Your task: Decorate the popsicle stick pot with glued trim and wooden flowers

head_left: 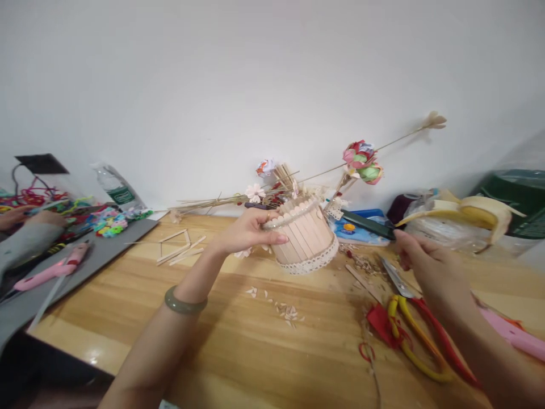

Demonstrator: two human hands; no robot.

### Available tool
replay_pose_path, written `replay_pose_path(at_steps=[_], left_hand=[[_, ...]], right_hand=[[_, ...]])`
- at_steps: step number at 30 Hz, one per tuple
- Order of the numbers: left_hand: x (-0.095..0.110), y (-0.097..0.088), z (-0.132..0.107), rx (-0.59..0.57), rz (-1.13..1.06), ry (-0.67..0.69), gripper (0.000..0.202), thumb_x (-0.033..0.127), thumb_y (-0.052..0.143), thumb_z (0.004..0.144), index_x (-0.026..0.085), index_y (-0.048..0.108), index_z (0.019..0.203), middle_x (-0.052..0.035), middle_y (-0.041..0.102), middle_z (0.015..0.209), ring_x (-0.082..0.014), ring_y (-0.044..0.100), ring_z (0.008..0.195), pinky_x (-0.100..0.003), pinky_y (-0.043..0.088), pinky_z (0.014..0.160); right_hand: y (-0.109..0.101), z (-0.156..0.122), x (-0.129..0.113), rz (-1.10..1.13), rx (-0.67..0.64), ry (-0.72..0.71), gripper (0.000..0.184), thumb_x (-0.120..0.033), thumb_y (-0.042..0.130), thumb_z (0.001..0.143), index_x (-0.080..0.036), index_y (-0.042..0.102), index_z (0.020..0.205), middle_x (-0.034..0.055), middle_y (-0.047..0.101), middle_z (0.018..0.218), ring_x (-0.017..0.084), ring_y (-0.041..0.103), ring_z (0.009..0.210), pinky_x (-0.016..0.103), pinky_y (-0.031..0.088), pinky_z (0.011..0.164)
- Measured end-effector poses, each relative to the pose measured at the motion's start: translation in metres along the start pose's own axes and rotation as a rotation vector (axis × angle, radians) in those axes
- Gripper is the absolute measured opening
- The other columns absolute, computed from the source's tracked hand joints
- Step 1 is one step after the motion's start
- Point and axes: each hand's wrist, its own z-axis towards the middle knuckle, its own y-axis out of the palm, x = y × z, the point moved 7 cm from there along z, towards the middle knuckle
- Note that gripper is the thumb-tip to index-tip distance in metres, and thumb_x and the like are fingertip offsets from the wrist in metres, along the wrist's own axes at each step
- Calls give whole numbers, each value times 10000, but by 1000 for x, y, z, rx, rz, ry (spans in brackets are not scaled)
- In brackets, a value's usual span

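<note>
My left hand (258, 230) grips the rim of a small round pot (302, 236) made of upright wooden craft sticks. The pot is tilted above the table, with white lace round its base and a beaded trim near the top. Dried stems and paper flowers (360, 156) show at and behind its opening; which of them stand inside is partly hidden. To the right, my right hand (419, 250) is closed on the end of a long dark green tool (368, 222), whose exact kind I cannot make out. The tool's far end points toward the pot.
Yellow-and-red scissors (404, 329) lie below my right hand. A peeled banana (462, 213) rests on plastic bags at right. Wood chips (287, 311) and loose sticks (181, 250) litter the table. Another person's hand (46, 218), a pink glue gun (55, 267) and a bottle (117, 184) are at left.
</note>
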Motion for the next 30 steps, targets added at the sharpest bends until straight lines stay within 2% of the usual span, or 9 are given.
replay_pose_path(at_steps=[3, 8, 11, 16, 19, 22, 24, 27, 30], left_hand=[[-1, -12, -1, 134, -64, 39, 187, 295, 725, 623, 134, 633, 649, 16, 562, 578, -89, 509, 529, -174, 407, 471], [-1, -27, -5, 233, -177, 95, 184, 276, 746, 601, 138, 633, 649, 19, 573, 565, -78, 502, 483, -173, 387, 436], [-1, -24, -5, 197, -175, 64, 163, 248, 751, 592, 135, 635, 613, 22, 568, 540, -74, 493, 472, -172, 367, 426], [1, -23, -3, 200, -297, 85, 180, 253, 765, 553, 125, 661, 624, 7, 601, 561, -90, 517, 503, -193, 394, 483], [1, -25, -3, 229, -412, 84, 208, 251, 781, 503, 110, 667, 606, -11, 617, 557, -106, 530, 510, -203, 399, 494], [1, -25, -4, 245, -462, 86, 215, 268, 783, 484, 119, 660, 580, -3, 605, 525, -100, 513, 473, -204, 390, 475], [1, -25, -5, 257, -477, 86, 227, 283, 786, 474, 125, 648, 559, 3, 598, 513, -95, 503, 456, -203, 380, 463], [1, -24, -5, 283, -506, 82, 238, 267, 794, 445, 121, 625, 527, 6, 588, 498, -93, 496, 448, -201, 361, 454], [1, -21, -4, 315, -546, 82, 230, 248, 792, 438, 121, 622, 528, 12, 589, 500, -86, 494, 455, -199, 369, 470]], right_hand=[[-6, 5, -6, -83, -58, -83, 436, -587, 380, 819, -218, 464, 603, -14, 412, 494, 130, 381, 455, 276, 301, 445], [21, -10, -15, -232, -597, -275, 217, -414, 588, 680, -228, 610, 571, 3, 577, 535, 158, 526, 503, 280, 380, 473], [17, -17, -19, -324, -767, -337, 33, -266, 680, 564, -258, 652, 550, -8, 575, 489, 144, 512, 445, 252, 325, 405], [0, 5, -40, -381, -715, -344, 127, -317, 726, 561, -234, 638, 525, -8, 505, 422, 93, 374, 333, 227, 176, 338], [7, 12, -62, -258, -662, -311, 291, -412, 645, 668, -236, 688, 895, 20, 614, 589, 143, 522, 473, 244, 329, 399], [29, 1, -81, -60, -721, -258, 693, -433, 610, 686, -231, 420, 1321, 39, 677, 813, 177, 592, 588, 295, 464, 502], [45, -12, -90, 80, -784, -236, 813, -416, 626, 671, -265, 280, 1392, 65, 638, 1070, 161, 601, 625, 305, 497, 539], [67, -27, -97, 236, -878, -221, 720, -387, 656, 669, -279, 379, 1325, 45, 599, 1159, 158, 625, 744, 296, 517, 626], [82, -30, -95, 269, -882, -216, 396, -407, 625, 721, -215, 587, 1065, 22, 664, 937, 159, 624, 784, 274, 503, 648]])
